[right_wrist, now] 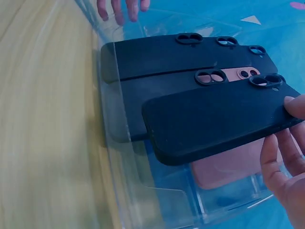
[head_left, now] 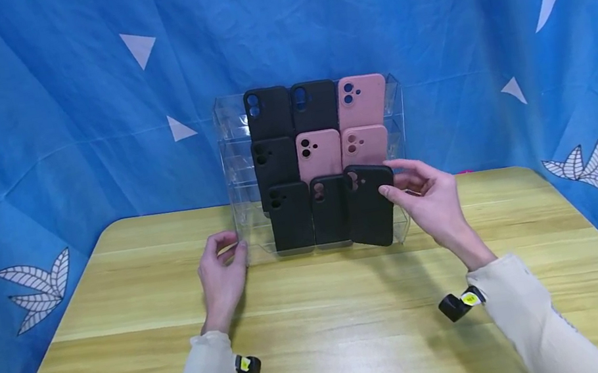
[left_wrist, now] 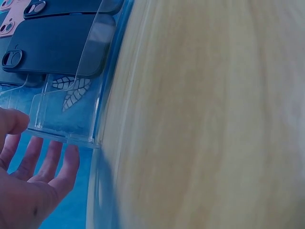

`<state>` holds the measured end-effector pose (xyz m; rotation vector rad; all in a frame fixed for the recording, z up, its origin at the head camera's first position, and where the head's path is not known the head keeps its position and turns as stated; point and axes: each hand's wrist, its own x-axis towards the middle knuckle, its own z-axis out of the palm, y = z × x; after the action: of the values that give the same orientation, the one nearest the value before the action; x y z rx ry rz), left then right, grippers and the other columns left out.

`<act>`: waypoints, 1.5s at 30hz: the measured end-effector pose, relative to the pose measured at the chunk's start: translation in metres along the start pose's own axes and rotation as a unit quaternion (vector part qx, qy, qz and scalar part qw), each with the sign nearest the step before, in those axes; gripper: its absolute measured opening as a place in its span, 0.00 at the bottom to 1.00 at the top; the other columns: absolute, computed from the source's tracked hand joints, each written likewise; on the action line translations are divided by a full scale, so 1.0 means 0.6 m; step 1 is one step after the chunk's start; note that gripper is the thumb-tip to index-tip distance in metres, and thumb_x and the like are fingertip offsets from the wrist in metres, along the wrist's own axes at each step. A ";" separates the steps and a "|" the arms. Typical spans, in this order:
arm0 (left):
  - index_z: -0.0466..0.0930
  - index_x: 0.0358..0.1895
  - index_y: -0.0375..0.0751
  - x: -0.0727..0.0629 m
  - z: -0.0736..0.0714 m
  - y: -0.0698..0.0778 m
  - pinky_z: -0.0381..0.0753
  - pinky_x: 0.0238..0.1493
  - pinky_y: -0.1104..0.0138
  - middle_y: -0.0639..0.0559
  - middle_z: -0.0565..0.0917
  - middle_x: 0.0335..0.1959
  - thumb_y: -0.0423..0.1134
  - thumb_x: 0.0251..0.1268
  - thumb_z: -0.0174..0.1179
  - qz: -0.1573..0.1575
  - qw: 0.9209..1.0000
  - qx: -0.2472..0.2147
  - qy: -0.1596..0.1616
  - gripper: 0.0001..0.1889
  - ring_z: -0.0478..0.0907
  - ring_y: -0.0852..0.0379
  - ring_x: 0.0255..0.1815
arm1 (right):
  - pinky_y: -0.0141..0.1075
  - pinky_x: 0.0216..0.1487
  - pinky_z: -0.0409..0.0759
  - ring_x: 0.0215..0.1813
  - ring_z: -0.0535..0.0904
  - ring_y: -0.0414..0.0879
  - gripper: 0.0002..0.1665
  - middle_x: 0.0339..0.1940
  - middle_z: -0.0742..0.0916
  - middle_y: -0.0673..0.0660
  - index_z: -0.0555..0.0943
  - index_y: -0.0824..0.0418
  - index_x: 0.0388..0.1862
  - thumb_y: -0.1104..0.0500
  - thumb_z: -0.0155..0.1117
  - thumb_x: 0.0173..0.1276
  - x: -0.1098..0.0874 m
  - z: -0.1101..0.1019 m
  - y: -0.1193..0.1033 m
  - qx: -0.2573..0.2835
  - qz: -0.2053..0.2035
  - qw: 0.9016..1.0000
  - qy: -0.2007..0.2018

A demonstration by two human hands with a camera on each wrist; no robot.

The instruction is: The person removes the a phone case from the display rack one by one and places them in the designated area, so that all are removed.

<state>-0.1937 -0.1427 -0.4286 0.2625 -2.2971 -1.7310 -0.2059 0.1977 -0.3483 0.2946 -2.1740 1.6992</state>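
Note:
A black phone case [head_left: 372,207] is pinched by its upper right edge between the thumb and fingers of my right hand [head_left: 437,202]. It tilts in front of the bottom tier of a clear stepped display stand [head_left: 248,212], its lower end in front of the stand's front lip in the right wrist view. My left hand [head_left: 223,276] is at the stand's left side, fairly straight fingertips [left_wrist: 71,155] right at the side wall. Two more black cases, a left one [head_left: 292,221] and a middle one [head_left: 329,214], stand upright in that bottom tier.
Behind, the middle tier holds a black case [head_left: 275,167] and two pink ones [head_left: 320,153]. The top tier has two black cases [head_left: 270,115] and a pink one [head_left: 362,102]. Wooden table [head_left: 326,341] lies in front; a blue patterned curtain [head_left: 83,118] hangs behind.

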 end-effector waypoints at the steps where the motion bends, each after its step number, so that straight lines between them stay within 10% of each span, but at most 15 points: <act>1: 0.75 0.58 0.39 0.000 0.000 0.000 0.83 0.65 0.53 0.42 0.80 0.60 0.37 0.73 0.60 0.001 1.000 0.000 0.000 0.14 0.82 0.42 0.62 | 0.23 0.41 0.85 0.37 0.87 0.31 0.25 0.32 0.89 0.33 0.81 0.65 0.62 0.67 0.73 0.65 -0.002 0.001 0.001 0.005 0.008 1.000 -0.004; 39: 0.76 0.56 0.39 0.005 0.004 0.003 0.82 0.65 0.54 0.42 0.81 0.56 0.36 0.72 0.61 0.020 1.000 0.012 0.002 0.13 0.83 0.42 0.59 | 0.33 0.34 0.89 0.33 0.88 0.36 0.26 0.31 0.90 0.39 0.78 0.67 0.63 0.71 0.69 0.66 -0.074 0.065 0.053 0.076 0.151 0.982 -0.084; 45: 0.76 0.56 0.39 0.004 -0.002 0.001 0.82 0.65 0.54 0.42 0.81 0.57 0.35 0.72 0.61 0.023 1.000 0.004 0.003 0.13 0.82 0.42 0.59 | 0.36 0.36 0.90 0.34 0.88 0.37 0.26 0.36 0.91 0.52 0.80 0.64 0.63 0.70 0.71 0.65 -0.083 0.083 0.055 0.059 0.155 0.982 -0.090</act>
<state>-0.1954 -0.1439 -0.4274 0.2146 -2.2893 -1.6971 -0.1810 0.1548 -0.4083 0.1491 -2.3530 2.0462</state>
